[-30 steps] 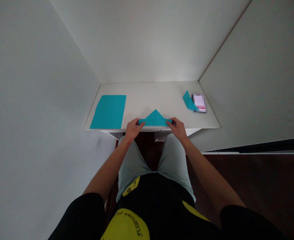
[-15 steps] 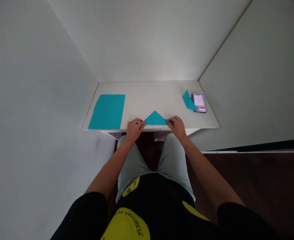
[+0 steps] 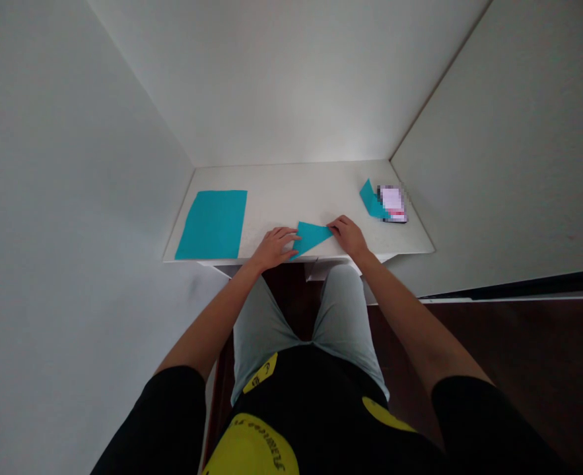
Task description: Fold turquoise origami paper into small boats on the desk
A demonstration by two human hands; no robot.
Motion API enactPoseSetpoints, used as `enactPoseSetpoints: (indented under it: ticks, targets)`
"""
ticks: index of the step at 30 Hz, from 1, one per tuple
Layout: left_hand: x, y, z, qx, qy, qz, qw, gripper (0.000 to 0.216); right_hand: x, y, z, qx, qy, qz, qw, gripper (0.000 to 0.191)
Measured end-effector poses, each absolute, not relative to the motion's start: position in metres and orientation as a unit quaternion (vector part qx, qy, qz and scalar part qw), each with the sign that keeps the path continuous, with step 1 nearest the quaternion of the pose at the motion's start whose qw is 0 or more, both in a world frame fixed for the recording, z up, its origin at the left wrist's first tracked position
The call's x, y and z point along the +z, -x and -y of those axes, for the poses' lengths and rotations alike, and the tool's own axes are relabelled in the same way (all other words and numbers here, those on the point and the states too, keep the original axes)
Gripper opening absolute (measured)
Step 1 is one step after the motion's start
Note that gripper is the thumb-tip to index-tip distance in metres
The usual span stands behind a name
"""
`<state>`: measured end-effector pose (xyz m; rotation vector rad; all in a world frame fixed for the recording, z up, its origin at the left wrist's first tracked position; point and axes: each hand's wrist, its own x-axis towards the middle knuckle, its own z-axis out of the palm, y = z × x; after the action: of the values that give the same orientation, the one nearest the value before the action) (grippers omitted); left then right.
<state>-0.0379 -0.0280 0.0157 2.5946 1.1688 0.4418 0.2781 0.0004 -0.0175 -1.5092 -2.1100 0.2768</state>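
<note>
A teal sheet of paper folded to a triangle [image 3: 311, 237] lies at the front edge of the white table, turned so that one point faces right. My right hand [image 3: 348, 235] pinches that right-hand point between thumb and fingers. On the other side, my left hand [image 3: 275, 248] rests with fingers stretched out and apart, their tips touching the paper's left side. The paper's lower left corner reaches the table edge by my left thumb.
A larger flat teal sheet [image 3: 212, 224] lies on the left of the white table [image 3: 291, 188]. At the right are a folded teal paper piece [image 3: 369, 198] and a blurred phone-like object [image 3: 393, 203] overlapping it. Walls close in the table's back and sides.
The folded triangle has turned, its right point swinging up and its left side dropping toward me. My left hand has opened from a pinch; my right hand has moved slightly up, still pinching.
</note>
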Motion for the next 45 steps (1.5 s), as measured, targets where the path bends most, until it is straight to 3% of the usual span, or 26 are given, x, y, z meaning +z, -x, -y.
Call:
enactPoseSetpoints:
  ticks: [2, 4, 10, 26, 36, 45]
  targets:
    - [0.015, 0.030, 0.024, 0.125, -0.908, -0.380, 0.121, 0.059, -0.017, -0.275, -0.009, 0.092, 0.557, 0.785, 0.257, 0.033]
    - [0.013, 0.022, 0.023, 0.102, -0.919, -0.364, 0.110, 0.065, -0.016, -0.272, -0.011, 0.078, 0.559, 0.787, 0.249, 0.034]
    - [0.005, 0.011, 0.027, 0.105, -0.919, -0.370, 0.090, 0.058, -0.010, -0.267, 0.010, 0.042, 0.559, 0.802, 0.205, 0.036]
    - [0.001, 0.014, 0.025, 0.126, -0.923, -0.353, 0.089, 0.058, -0.027, -0.277, 0.036, 0.066, 0.568, 0.801, 0.181, 0.067]
    - [0.011, 0.011, 0.052, 0.131, -0.888, -0.433, 0.082, 0.035, -0.027, -0.278, 0.051, 0.081, 0.562, 0.799, 0.196, 0.061]
    - [0.017, 0.025, 0.056, 0.118, -0.882, -0.443, 0.112, 0.036, -0.034, -0.300, 0.053, 0.145, 0.504, 0.817, 0.238, 0.059]
